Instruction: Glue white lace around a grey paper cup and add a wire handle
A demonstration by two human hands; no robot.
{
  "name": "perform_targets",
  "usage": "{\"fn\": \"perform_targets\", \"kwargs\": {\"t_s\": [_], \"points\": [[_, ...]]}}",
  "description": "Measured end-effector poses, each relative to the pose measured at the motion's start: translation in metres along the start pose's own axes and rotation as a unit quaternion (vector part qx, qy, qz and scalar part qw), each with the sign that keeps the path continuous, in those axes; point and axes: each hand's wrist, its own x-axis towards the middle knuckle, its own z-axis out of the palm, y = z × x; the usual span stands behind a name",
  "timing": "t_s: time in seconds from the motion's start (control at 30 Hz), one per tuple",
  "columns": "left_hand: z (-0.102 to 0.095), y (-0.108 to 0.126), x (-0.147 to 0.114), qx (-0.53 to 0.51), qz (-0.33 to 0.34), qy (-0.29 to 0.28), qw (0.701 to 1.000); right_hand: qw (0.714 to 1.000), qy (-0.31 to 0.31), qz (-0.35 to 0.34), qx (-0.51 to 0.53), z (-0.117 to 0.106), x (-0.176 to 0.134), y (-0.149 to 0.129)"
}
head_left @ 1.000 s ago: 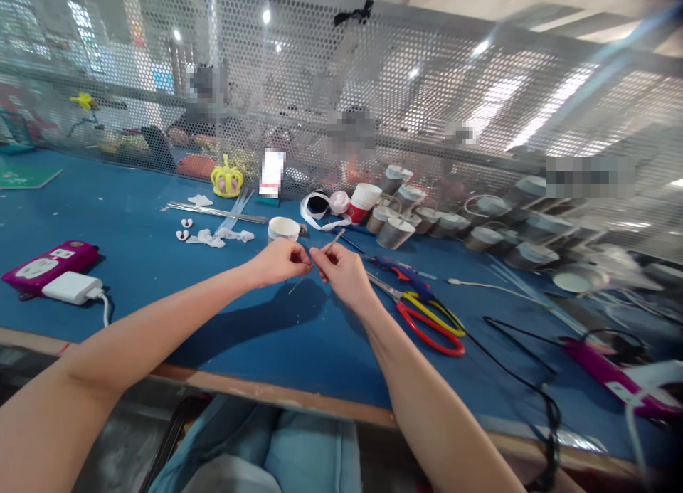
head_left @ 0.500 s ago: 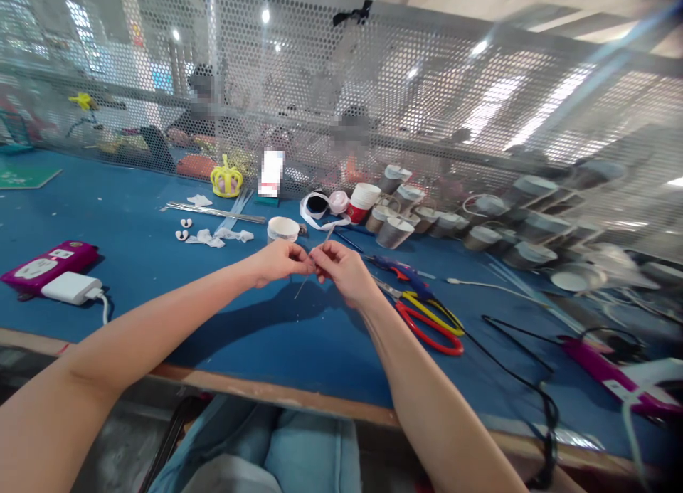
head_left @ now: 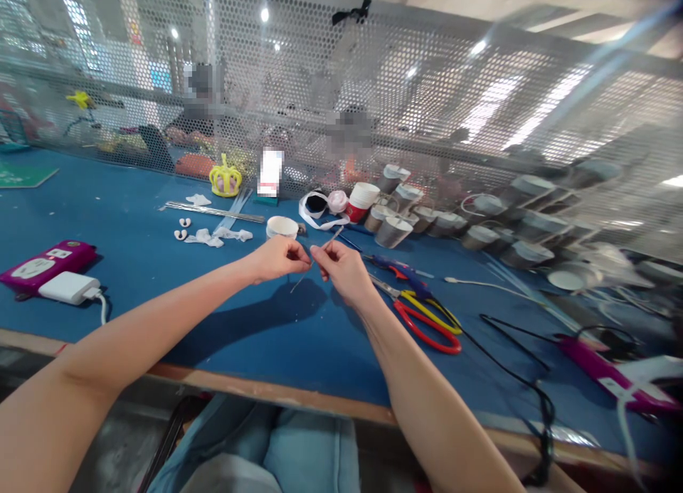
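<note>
Over the blue tabletop my two hands meet, each closed in a pinch. My left hand (head_left: 282, 258) and my right hand (head_left: 344, 269) grip what looks like one thin wire (head_left: 299, 282), running slantwise through the fingers. Its lower end sticks out beneath the left fingertips. A paler, wider-looking upper end rises past the right thumb. The stretch between the fingers is mostly covered. Just behind the left hand stands a white paper cup (head_left: 282, 227). Scissors with red and yellow handles (head_left: 431, 325) lie right of my right forearm, beside a blue glue gun (head_left: 400, 271).
Several grey cups (head_left: 393, 232) stand along the perforated metal screen (head_left: 299, 73). Silver rods (head_left: 213, 212), a yellow crown-shaped piece (head_left: 225, 180) and white ribbon (head_left: 320, 221) lie at the back. Purple power strips (head_left: 58, 258) with cables flank both sides. People sit beyond the screen.
My fingertips have parted slightly, leaving a small gap. The wire's upper end now leans further right and shows more clearly. The camera has shifted a little.
</note>
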Motion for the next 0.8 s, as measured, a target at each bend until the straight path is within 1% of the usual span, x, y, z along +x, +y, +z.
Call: {"fn": "perform_targets", "kwargs": {"t_s": [0.2,0.33,0.43,0.5,0.6,0.67,0.8], "points": [[0.0029,-0.0041,0.0009,0.003,0.006,0.007,1.0,0.999,0.025,-0.007,-0.039,0.0012,-0.0003,-0.0002],[0.0065,-0.005,0.0003,-0.004,-0.001,0.015,1.0,0.996,0.044,-0.019,-0.071,0.0022,0.0,0.0013],[0.0079,-0.0027,-0.0013,-0.019,-0.01,0.013,1.0,0.997,0.047,-0.013,-0.065,0.0032,-0.0007,0.001],[0.0073,0.0001,-0.0024,-0.038,-0.018,0.004,0.999,0.999,0.026,-0.002,-0.035,0.003,-0.0012,-0.0005],[0.005,0.0037,-0.0035,-0.062,-0.048,-0.009,0.997,0.998,-0.041,0.012,0.046,0.0012,-0.0015,-0.0036],[0.0038,0.0042,-0.0035,-0.074,-0.062,-0.017,0.995,0.994,-0.068,0.019,0.083,-0.0002,-0.0015,-0.0048],[0.0044,0.0017,-0.0027,-0.067,-0.043,-0.022,0.997,0.996,-0.06,0.024,0.069,-0.0011,-0.0011,-0.0039]]}}
